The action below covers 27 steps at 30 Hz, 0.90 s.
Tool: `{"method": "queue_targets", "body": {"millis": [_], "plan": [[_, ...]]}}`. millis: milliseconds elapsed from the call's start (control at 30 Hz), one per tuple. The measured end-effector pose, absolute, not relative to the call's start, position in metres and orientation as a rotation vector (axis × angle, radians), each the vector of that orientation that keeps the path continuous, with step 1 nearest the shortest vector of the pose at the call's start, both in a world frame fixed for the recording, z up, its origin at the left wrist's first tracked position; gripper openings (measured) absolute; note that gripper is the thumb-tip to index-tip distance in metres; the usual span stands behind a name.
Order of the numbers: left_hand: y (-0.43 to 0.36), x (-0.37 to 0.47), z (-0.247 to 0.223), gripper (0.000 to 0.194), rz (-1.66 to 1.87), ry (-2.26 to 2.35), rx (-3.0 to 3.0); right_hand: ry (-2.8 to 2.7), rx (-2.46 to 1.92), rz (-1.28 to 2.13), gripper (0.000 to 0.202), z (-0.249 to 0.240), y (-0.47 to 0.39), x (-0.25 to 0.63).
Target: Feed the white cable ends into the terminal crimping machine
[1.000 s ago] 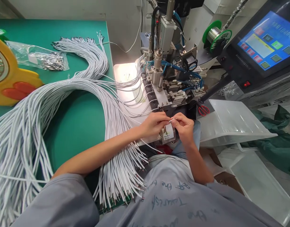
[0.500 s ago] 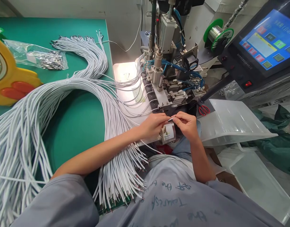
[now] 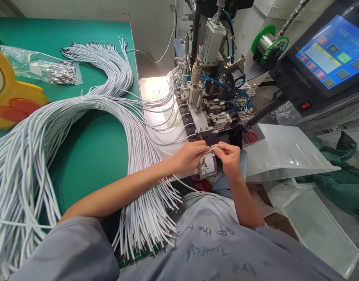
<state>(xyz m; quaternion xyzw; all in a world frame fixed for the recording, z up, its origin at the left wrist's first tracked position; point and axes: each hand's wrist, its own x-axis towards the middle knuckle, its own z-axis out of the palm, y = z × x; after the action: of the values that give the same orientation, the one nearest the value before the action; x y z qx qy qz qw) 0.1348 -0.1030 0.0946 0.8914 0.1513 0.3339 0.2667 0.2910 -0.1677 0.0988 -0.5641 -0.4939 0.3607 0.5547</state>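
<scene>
Pinched in my left hand is a white cable, its end pointing toward my right hand. My right hand has thumb and forefinger closed on the tip of that same cable; the fine wires there are too small to make out. Both hands are close together in front of the machine, above a metal cylinder with a white label. Under my left forearm lies a thick bundle of white cables, their stripped ends fanned toward me. Several single cables run from the bundle into the machine's edge.
A touch screen and a solder wire spool stand at the right. Red-handled scissors lie beside translucent plastic bins. A bag of metal parts and a yellow toy-like object rest on the green mat.
My right hand has shifted slightly left and down, its fingers now closer around the cable tip. The machine's upper cylinder appears shifted slightly. The camera view has moved a little.
</scene>
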Motion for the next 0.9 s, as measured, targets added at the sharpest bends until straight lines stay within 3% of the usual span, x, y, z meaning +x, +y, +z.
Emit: {"method": "queue_targets", "body": {"millis": [167, 333, 433, 667, 900], "plan": [[-0.106, 0.136, 0.097, 0.026, 0.949, 0.461, 2.479, -1.14, -1.364, 0.682, 0.018, 0.096, -0.172, 0.278], [-0.105, 0.133, 0.102, 0.03, 0.978, 0.596, 3.033, -1.511, -1.519, 0.328, 0.022, 0.111, -0.172, 0.285], [-0.105, 0.133, 0.102, 0.03, 0.958, 0.667, 3.122, -1.546, -1.517, 0.443, 0.025, 0.11, -0.167, 0.29], [-0.105, 0.137, 0.098, 0.027, 0.679, 0.694, 2.502, -1.163, -1.498, 0.578, 0.025, 0.088, -0.159, 0.279], [-0.095, 0.138, 0.102, 0.027, 0.12, 0.931, 2.753, -1.104, -1.505, 0.873, 0.023, 0.062, -0.141, 0.304]]}}
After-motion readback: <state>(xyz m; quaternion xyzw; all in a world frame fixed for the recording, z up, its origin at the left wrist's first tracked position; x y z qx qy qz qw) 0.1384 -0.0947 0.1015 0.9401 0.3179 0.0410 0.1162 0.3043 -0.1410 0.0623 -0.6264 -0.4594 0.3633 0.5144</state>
